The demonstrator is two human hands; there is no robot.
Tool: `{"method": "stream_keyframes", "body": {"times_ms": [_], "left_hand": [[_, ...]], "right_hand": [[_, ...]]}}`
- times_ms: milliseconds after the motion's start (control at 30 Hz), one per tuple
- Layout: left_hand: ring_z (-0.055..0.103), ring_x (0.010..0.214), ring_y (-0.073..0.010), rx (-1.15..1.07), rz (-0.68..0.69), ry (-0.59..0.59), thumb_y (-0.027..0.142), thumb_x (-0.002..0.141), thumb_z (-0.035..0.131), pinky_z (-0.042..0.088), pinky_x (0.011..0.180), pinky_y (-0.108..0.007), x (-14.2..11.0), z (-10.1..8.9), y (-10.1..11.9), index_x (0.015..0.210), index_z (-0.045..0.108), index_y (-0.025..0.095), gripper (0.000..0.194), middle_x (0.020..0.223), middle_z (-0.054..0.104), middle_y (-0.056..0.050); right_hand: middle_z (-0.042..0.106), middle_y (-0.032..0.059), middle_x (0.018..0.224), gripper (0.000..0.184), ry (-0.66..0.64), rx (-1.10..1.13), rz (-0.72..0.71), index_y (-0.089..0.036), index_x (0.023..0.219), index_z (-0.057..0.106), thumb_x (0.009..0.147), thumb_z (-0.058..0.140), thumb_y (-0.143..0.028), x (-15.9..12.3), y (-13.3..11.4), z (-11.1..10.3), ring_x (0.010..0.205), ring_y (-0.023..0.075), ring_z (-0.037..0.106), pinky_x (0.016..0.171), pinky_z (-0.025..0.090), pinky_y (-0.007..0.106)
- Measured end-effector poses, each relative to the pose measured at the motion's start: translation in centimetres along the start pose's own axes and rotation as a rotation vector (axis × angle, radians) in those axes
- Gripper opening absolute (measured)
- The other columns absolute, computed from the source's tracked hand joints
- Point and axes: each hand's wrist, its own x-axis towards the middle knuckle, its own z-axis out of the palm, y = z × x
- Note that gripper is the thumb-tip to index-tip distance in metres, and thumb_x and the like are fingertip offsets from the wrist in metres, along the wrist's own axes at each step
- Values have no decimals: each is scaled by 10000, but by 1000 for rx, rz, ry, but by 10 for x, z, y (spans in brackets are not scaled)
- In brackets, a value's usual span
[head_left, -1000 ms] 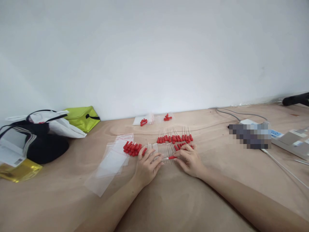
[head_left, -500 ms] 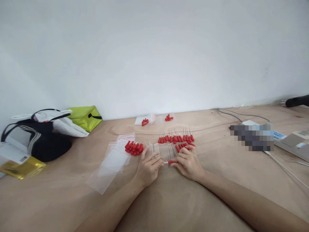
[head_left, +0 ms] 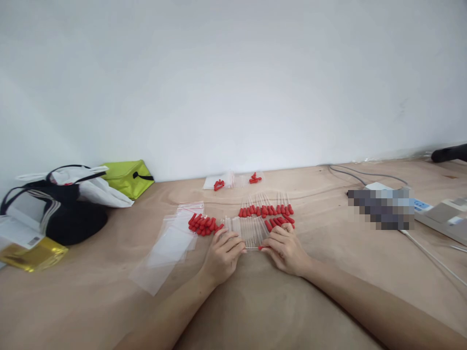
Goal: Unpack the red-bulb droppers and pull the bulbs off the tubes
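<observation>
My left hand point(head_left: 225, 255) is closed, pinching the glass tube of a dropper point(head_left: 251, 248) held level just above the table. At its other end my right hand point(head_left: 286, 248) is closed on the red rubber bulb, most of which the fingers hide. Behind the fingers lies a row of clear glass tubes point(head_left: 248, 228) side by side. Loose red rubber bulbs point(head_left: 202, 224) are heaped by my left hand, and more red bulbs point(head_left: 279, 222) lie beyond my right fingers. Further back, finished-looking glass droppers point(head_left: 266, 209) with red bulbs lie in a row, tips away from me.
Clear zip bags point(head_left: 171, 238) overlap on the left. More bags with red bulbs point(head_left: 219, 184) lie by the wall. A black bag point(head_left: 76, 218), a lime-green bag point(head_left: 127, 177) and a yellow packet point(head_left: 40, 255) stand far left. A power strip point(head_left: 419, 204) and cables occupy the right.
The red bulb shows less between my hands, and more of the thin glass tube is visible. My right hand has shifted slightly; the left has barely moved.
</observation>
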Motion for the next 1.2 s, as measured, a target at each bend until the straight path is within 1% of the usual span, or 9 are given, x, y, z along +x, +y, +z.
{"method": "stream_keyframes", "body": {"times_ms": [100,233,333,467,567,633,833,1033,1200], "left_hand": [[576,786,-151,44,-130,64,184,835,469,438,761,-317,-7,-6,-18,781,595,187,137,799,648,-18],[559,767,-135,76,-307,106,187,857,418,479,706,-268,-14,-6,-35,909,598,163,188,839,565,-52],[542,774,-133,84,-319,87,162,862,373,487,704,-261,-14,-2,-35,1030,565,151,256,867,493,-63],[525,757,-131,76,-286,35,126,849,358,486,698,-254,-14,1,-31,1068,545,152,289,821,459,-48],[529,728,-130,83,-293,-7,124,837,362,488,670,-250,-16,2,-32,1055,548,165,290,811,472,-44],[542,740,-135,94,-297,-19,119,826,365,490,670,-251,-17,4,-35,1033,559,171,289,823,489,-48],[574,758,-140,115,-334,2,128,819,366,501,687,-256,-17,11,-38,922,603,162,260,871,527,-68],[569,906,-198,132,-356,-28,288,826,447,484,800,-332,-16,8,-33,1031,566,175,263,976,581,-86],[555,863,-198,148,-407,48,245,840,404,471,779,-361,-15,-5,-38,948,590,173,227,896,585,-75]], "right_hand": [[604,19,691,165,72,25,120,-194,755,591,833,455,-246,-3,14,-5,688,143,490,681,302,336],[608,44,804,158,271,204,266,-211,865,599,830,460,-276,-4,32,-6,754,149,551,681,419,303],[589,54,838,199,365,209,348,-212,926,605,817,460,-293,-3,41,-4,783,152,564,701,458,290],[594,53,816,262,394,122,517,-195,948,600,792,462,-354,-5,52,-7,705,148,550,687,456,297],[614,53,789,293,403,41,662,-178,886,587,748,496,-420,-9,59,-10,686,163,530,667,423,315],[625,44,771,284,382,-20,718,-184,809,578,720,517,-447,-10,61,-11,691,172,525,699,381,335],[640,8,729,253,201,-95,699,-217,691,577,716,508,-460,-8,55,-13,734,190,517,769,262,366],[648,6,725,283,139,-167,687,-245,696,616,760,466,-476,-7,51,-14,756,201,504,737,239,355],[641,27,703,365,170,-214,656,-231,656,627,791,417,-497,-8,53,-14,746,201,500,707,239,340]]}}
